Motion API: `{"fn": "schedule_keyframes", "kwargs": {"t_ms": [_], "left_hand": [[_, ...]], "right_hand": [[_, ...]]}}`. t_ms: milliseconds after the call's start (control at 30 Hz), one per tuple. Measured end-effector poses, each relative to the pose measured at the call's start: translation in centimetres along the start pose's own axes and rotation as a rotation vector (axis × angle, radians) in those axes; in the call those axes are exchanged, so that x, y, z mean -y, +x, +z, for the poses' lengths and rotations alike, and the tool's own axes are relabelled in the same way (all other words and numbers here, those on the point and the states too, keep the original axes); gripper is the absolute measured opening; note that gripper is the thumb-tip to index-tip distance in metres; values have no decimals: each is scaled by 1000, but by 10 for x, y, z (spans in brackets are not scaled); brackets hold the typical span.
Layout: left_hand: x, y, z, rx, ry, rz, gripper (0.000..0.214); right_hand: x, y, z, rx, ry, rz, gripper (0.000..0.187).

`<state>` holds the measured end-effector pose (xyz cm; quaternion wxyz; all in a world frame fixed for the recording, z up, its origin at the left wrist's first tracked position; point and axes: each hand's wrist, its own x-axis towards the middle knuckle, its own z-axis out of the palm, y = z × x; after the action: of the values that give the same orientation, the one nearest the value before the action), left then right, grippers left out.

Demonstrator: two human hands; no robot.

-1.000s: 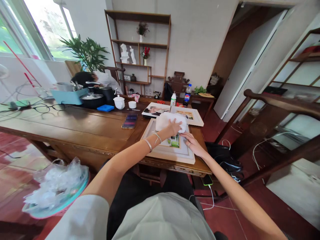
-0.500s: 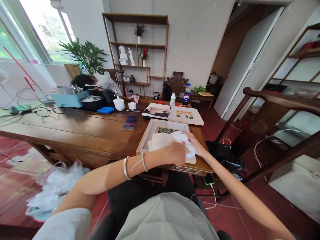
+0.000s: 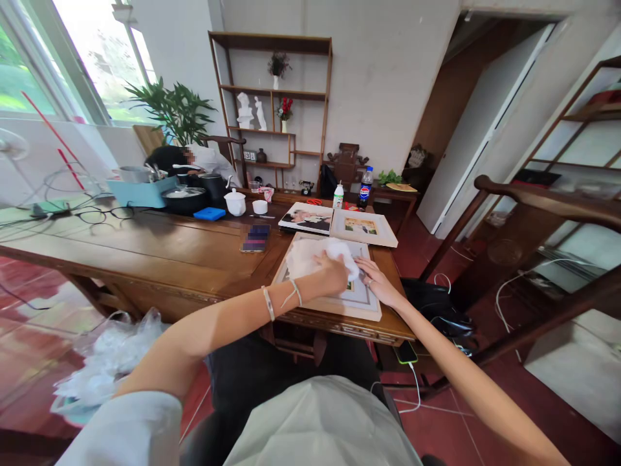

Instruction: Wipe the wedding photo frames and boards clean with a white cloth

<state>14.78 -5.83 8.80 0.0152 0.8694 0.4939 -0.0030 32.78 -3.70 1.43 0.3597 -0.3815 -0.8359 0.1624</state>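
Observation:
A picture frame with a pale border lies flat at the near edge of the wooden table. My left hand presses a bunched white cloth onto its far part, fingers closed on the cloth. Part of the picture inside is covered by the cloth and hand. My right hand lies on the frame's right side with fingers stretched out, the tips close to the cloth. Just beyond are a second framed picture and a white-edged photo panel.
Left of the frame lies a phone. Farther back stand a white lidded pot, a small white bottle and a cola bottle. A person's white sleeve shows across the table. A wooden chair stands at right.
My left hand has pushed the cloth away from me across the frame, uncovering its near part. My right hand stays at the right side. The view has shifted slightly.

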Motion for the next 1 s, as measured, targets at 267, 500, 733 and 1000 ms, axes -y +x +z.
{"fn": "schedule_keyframes", "kwargs": {"t_ms": [267, 500, 733, 1000], "left_hand": [[-8, -16, -27, 52, 134, -29, 53], [-20, -88, -51, 165, 82, 356, 25], [4, -96, -27, 34, 100, 309, 33], [43, -23, -14, -59, 148, 95, 44]], "right_hand": [[8, -1, -3, 25, 4, 37, 47], [12, 0, -2, 16, 44, 38, 43], [9, 0, -2, 10, 7, 15, 41], [-2, 0, 1, 1, -11, -3, 43]]}}
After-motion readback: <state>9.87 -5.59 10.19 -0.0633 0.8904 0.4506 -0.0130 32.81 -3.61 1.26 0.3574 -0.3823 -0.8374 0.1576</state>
